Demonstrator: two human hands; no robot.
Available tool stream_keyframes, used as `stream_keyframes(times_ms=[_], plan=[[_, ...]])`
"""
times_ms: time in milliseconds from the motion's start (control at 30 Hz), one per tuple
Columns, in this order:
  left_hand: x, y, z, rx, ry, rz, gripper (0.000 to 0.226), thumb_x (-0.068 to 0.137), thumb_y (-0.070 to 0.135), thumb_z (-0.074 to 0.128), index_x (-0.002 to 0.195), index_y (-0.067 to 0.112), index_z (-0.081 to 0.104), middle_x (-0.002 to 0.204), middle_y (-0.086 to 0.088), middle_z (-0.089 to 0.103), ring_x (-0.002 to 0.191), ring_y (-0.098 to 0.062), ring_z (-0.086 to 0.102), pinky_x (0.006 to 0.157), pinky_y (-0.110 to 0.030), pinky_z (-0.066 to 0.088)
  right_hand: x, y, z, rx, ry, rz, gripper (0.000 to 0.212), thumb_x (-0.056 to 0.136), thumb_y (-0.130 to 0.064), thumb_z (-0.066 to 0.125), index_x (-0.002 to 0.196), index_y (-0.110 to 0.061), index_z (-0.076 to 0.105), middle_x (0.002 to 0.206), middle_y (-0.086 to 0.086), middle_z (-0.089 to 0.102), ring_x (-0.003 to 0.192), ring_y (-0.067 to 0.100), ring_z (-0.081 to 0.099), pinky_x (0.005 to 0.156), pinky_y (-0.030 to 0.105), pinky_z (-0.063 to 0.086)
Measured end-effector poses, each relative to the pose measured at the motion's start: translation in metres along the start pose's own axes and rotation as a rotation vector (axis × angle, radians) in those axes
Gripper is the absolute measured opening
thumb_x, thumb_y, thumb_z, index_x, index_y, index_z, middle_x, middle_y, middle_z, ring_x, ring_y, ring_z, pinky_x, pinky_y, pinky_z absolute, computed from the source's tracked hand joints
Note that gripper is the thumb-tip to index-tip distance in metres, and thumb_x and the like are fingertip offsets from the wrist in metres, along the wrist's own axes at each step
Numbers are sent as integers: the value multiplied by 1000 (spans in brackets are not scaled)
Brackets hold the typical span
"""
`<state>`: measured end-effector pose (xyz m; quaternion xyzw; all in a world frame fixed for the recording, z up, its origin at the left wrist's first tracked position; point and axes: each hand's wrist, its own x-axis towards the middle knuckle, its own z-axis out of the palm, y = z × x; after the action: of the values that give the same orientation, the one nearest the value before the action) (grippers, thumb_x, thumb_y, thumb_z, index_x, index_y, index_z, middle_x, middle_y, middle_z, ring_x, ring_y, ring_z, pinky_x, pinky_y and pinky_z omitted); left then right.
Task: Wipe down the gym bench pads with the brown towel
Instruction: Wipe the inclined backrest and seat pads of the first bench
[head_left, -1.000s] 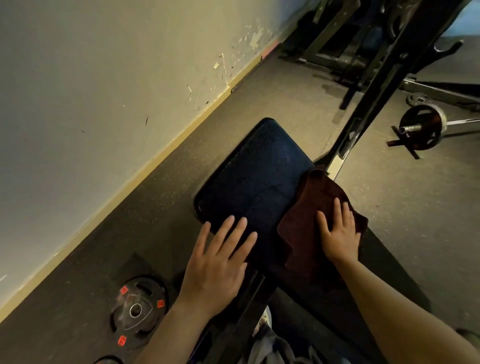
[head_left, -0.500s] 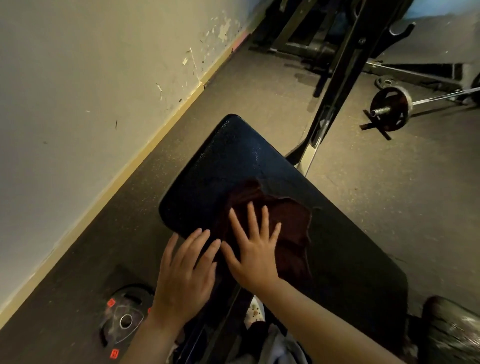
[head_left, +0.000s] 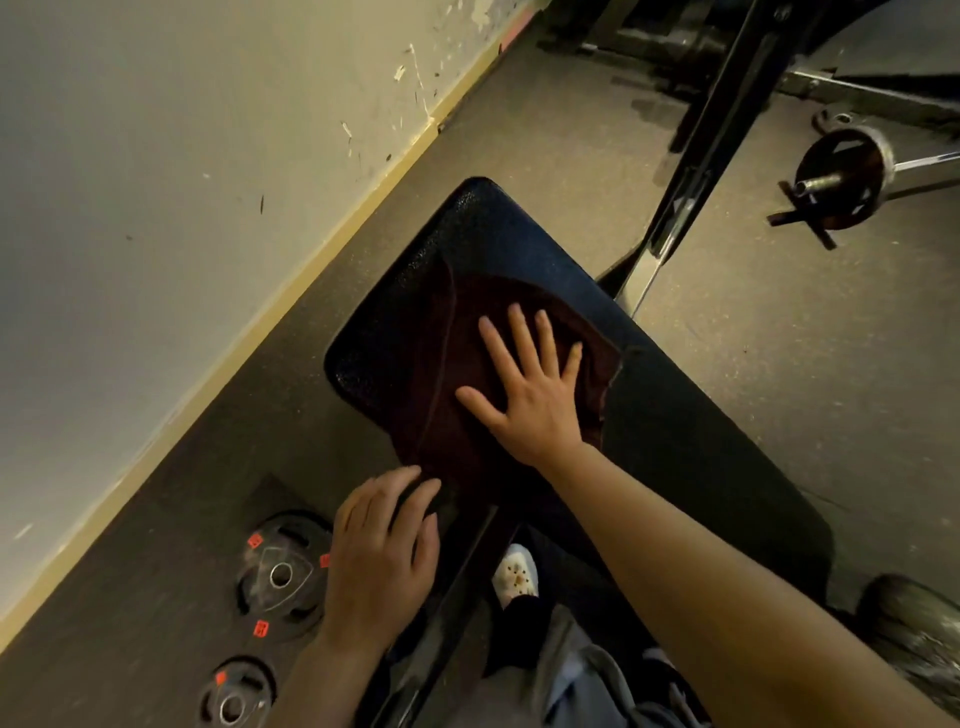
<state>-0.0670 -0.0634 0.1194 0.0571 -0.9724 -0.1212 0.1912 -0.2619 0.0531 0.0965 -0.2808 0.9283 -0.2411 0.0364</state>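
The black bench pad (head_left: 483, 228) runs diagonally through the middle of the head view, its rounded end toward the wall. A dark brown towel (head_left: 441, 364) lies spread flat over its near half. My right hand (head_left: 530, 389) presses on the towel with fingers straight and spread. My left hand (head_left: 384, 551) rests at the pad's near lower edge, its fingers bent over that edge beside the towel's corner.
A pale wall (head_left: 156, 208) stands close on the left. Two weight plates with red marks (head_left: 283, 571) (head_left: 236, 696) lie on the floor by my left hand. A rack upright (head_left: 701, 156) and a loaded barbell end (head_left: 841, 176) stand beyond the bench.
My right hand has slid the towel from the pad's right side across to the left and farther up. My left hand has drawn back from the pad's top to its near edge.
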Motion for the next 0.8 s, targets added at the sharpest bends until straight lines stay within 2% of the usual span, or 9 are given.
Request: stream_keyframes(times_ms=[167, 367, 433, 500, 567, 667, 800], plan=[[-13, 39, 15, -54, -26, -1, 30, 92, 18, 53, 113, 6, 70, 122, -8, 59, 115, -24, 56, 94, -41, 46, -21, 59, -3, 28, -81, 194, 78, 85, -78, 10, 152, -44, -8, 165, -7, -14, 150, 21, -18, 116, 63, -7], [-37, 70, 51, -91, -139, 35, 32, 92, 19, 53, 121, 10, 62, 130, -8, 55, 123, -25, 54, 93, -53, 52, -69, 141, 8, 102, -80, 450, 75, 90, -75, 17, 154, -42, -5, 165, -7, -12, 151, 21, -14, 117, 64, -1], [-42, 78, 66, -75, -192, 69, 36, 91, 19, 53, 124, 9, 63, 136, -10, 54, 130, -26, 49, 101, -53, 46, -86, 167, 12, 129, -79, 533, 77, 88, -76, 16, 155, -43, -4, 165, -7, -12, 152, 22, -12, 118, 64, 0], [-44, 87, 78, -17, -254, 90, 43, 91, 20, 51, 132, 9, 61, 145, -12, 50, 139, -27, 41, 111, -52, 34, -102, 186, 16, 164, -86, 647, 79, 86, -76, 14, 155, -42, -5, 165, -7, -13, 152, 22, -12, 117, 65, 1], [-47, 95, 88, 73, -323, 96, 51, 92, 26, 48, 140, 11, 55, 153, -13, 43, 145, -28, 32, 114, -52, 26, -113, 195, 21, 190, -78, 719, 74, 92, -72, 18, 155, -41, -6, 165, -5, -14, 151, 24, -12, 116, 67, 2], [-54, 99, 98, 137, -341, 75, 56, 93, 30, 45, 146, 13, 47, 158, -12, 35, 148, -29, 26, 114, -57, 24, -107, 174, 23, 185, -53, 621, 68, 99, -63, 25, 156, -38, -3, 165, -3, -15, 151, 29, -14, 116, 67, -2], [-68, 106, 91, 38, -222, 22, 47, 97, 25, 48, 141, 11, 50, 153, -15, 41, 144, -29, 35, 118, -50, 21, -105, 112, 32, 100, 24, 260, 68, 96, -63, 20, 157, -34, 10, 166, 2, 2, 151, 37, -6, 112, 67, -5]])
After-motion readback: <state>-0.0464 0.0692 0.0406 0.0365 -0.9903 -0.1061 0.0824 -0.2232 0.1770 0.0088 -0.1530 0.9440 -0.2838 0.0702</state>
